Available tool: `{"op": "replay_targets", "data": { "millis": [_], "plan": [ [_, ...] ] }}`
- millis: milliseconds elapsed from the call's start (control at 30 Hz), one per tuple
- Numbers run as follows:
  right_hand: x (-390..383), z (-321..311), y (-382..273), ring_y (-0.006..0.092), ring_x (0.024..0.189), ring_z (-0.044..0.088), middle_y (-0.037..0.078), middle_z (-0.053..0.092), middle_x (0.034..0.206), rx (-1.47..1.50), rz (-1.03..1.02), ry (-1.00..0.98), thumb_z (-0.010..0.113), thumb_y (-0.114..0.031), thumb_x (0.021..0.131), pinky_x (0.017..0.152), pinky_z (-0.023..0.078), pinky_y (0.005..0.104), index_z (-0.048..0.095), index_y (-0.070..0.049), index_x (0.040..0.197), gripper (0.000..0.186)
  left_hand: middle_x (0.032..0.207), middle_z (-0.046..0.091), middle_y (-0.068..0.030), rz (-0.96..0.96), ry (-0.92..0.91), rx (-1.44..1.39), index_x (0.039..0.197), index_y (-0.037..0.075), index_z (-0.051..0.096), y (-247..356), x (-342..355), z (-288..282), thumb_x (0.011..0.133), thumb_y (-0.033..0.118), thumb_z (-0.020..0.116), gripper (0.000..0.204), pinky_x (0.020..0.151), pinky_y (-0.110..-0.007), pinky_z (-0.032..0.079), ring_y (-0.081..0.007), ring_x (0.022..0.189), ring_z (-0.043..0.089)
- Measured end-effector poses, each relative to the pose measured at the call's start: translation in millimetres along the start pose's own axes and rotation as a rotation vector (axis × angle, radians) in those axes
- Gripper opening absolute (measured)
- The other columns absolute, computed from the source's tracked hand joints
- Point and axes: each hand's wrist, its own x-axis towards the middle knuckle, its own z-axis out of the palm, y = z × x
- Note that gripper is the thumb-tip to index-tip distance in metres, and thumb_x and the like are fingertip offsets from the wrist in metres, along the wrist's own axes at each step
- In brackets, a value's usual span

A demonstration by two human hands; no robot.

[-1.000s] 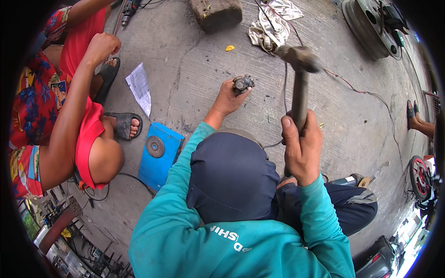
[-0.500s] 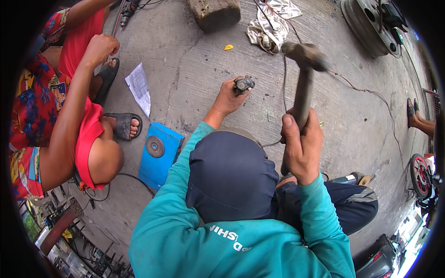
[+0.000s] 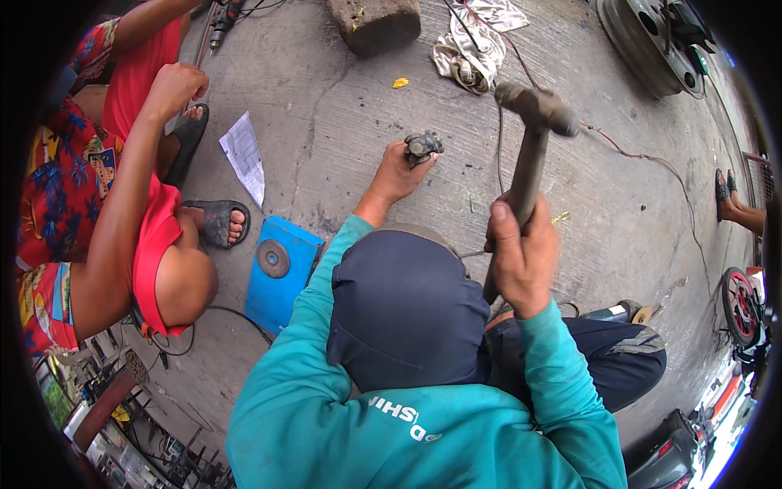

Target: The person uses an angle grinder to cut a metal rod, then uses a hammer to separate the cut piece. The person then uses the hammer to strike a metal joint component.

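My right hand (image 3: 523, 259) is closed round the handle of a hammer (image 3: 531, 163), raised with its worn metal head uppermost. To the left, my left hand (image 3: 401, 173) grips a dark, greasy metal part (image 3: 423, 145) with a knobbly, lobed upper end. The lower part of that piece is hidden in my fist, so its exact kind is unclear. The hammer's head is off to the right of the metal part, not touching it. Both forearms are in teal sleeves.
A blue metal plate (image 3: 273, 293) bearing a grinding disc (image 3: 273, 258) lies at left, near a paper sheet (image 3: 243, 159) and a seated person (image 3: 122, 204). Beyond are a block (image 3: 375, 28), a rag (image 3: 472, 53) and a wheel rim (image 3: 639, 49). An angle grinder (image 3: 615, 314) and cables lie at right.
The hammer has tilted a little, and my right hand has shifted slightly left and up. My left hand and the metal part have moved slightly left.
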Motion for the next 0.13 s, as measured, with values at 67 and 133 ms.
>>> {"op": "replay_targets", "data": {
  "millis": [67, 133],
  "plan": [
    [3.1, 6.2, 15.2, 0.0432, 0.08, 0.069, 0.026, 0.068, 0.087, -0.178, 0.015, -0.116, 0.067, -0.035, 0.104, 0.073, 0.051, 0.0509, 0.058, 0.004, 0.109, 0.04, 0.116, 0.081, -0.0149, -0.052, -0.023, -0.026, 0.113, 0.003, 0.08, 4.1, 0.4, 0.9, 0.097, 0.006, 0.072, 0.018, 0.099, -0.037, 0.059, -0.0246, 0.114, 0.076],
    [18.2, 2.6, 16.8, 0.045, 0.09, 0.071, 0.03, 0.071, 0.095, -0.129, 0.296, -0.286, 0.069, -0.038, 0.103, 0.08, 0.051, 0.0553, 0.058, 0.001, 0.113, 0.042, 0.116, 0.081, -0.015, -0.073, -0.033, -0.036, 0.113, 0.003, 0.08, 11.6, 1.8, -1.0, 0.097, 0.006, 0.072, 0.018, 0.099, -0.037, 0.059, -0.0246, 0.114, 0.076]
  ]
}}
